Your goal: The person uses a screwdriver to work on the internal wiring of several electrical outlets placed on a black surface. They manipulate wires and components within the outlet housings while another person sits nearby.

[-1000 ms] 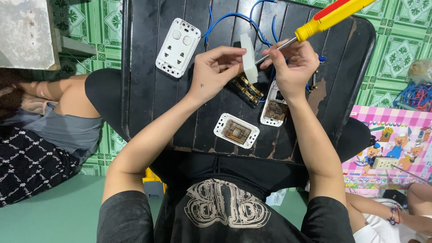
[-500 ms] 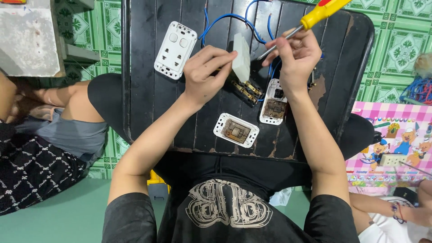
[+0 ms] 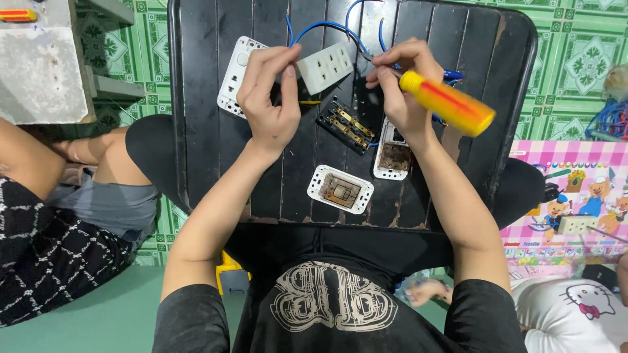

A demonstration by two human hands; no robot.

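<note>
Plainly, the left hand [image 3: 271,98] pinches a white socket block [image 3: 325,67] above the black table [image 3: 196,131]; the right hand [image 3: 402,82] grips a yellow screwdriver [image 3: 447,102] beside it (tip hidden). A slip could probably jab fingers or loosen the blue wires [image 3: 327,26].

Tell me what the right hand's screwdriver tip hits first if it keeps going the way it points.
Probably the white socket block held by the left hand. The right hand aims the screwdriver up-left toward it; blue wires lie close, and depth is unclear.
</note>
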